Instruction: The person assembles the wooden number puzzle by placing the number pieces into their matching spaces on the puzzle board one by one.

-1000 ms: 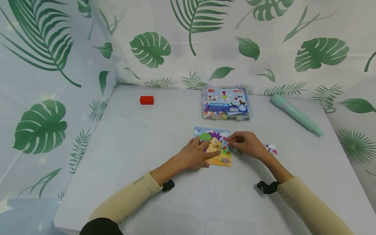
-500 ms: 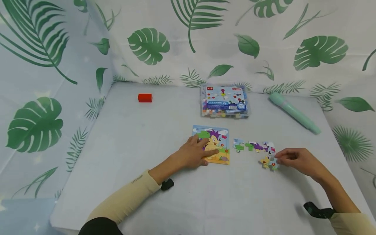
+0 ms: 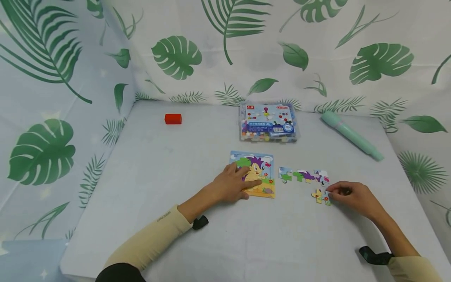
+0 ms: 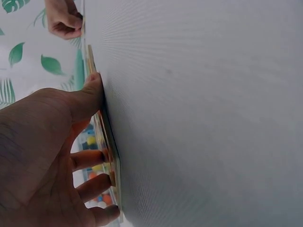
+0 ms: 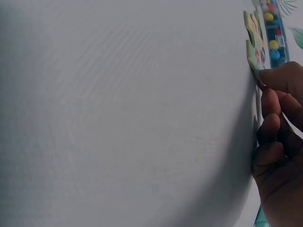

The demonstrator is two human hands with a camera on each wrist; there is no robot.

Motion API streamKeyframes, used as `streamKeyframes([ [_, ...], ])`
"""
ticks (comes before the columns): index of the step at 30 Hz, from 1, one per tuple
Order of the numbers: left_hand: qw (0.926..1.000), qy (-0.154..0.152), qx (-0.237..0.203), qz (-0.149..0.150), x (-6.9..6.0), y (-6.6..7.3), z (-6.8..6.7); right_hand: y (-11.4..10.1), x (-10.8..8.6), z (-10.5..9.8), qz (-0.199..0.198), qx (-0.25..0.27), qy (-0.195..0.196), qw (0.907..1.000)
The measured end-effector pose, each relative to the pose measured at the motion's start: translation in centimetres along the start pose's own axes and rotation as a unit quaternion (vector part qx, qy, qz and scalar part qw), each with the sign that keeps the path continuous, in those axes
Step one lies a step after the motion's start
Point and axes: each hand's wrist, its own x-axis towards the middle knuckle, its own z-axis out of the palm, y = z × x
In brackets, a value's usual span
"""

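A square hedgehog picture puzzle board [image 3: 268,190] lies mid-table. My left hand [image 3: 228,184] rests on its left part with fingers spread, covering some of the picture; in the left wrist view the thumb [image 4: 90,97] and fingertips touch the board along its edge. To the right, my right hand [image 3: 354,196] pinches the right edge of a puzzle piece with a red flower [image 3: 327,199] between thumb and finger. Beside that piece is a yellow puzzle piece [image 3: 317,195]. Just behind them a row of loose puzzle pieces [image 3: 303,176] lies on the white cloth.
A clear plastic box [image 3: 268,122] of coloured balls with a printed label stands behind the board. A mint-green tube-shaped object [image 3: 352,135] lies at the back right. Far left sits a red block [image 3: 173,119]. Leaf-printed cloth walls [image 3: 225,51] border the table.
My right hand has left the board's right edge for the loose pieces farther right. Since half a second ago it has dropped slightly with the flower piece. My left hand stays put.
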Motion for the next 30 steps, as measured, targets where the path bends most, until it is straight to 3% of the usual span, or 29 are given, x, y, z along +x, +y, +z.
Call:
streamKeyframes([
  [13, 0.9999, -0.005, -0.006, -0.007, 0.0, 0.1, -0.2, 0.3, -0.7, 0.6, -0.006, -0.001, 0.049, 0.9988],
  [21, 0.9999, -0.001, -0.010, -0.003, 0.0, 0.0, 0.0, -0.6, -0.3, -0.1, -0.001, 0.004, 0.039, 0.9992],
  [26, 1.0000, 0.001, -0.005, -0.003, 0.1, 0.0, 0.1, -4.4, 3.0, 0.8, -0.083, -0.012, 0.046, 0.9954],
  [30, 1.0000, -0.002, -0.005, -0.005, 0.1, 0.1, 0.0, -8.8, 7.3, 3.2, -0.135, -0.029, 0.008, 0.9904],
])
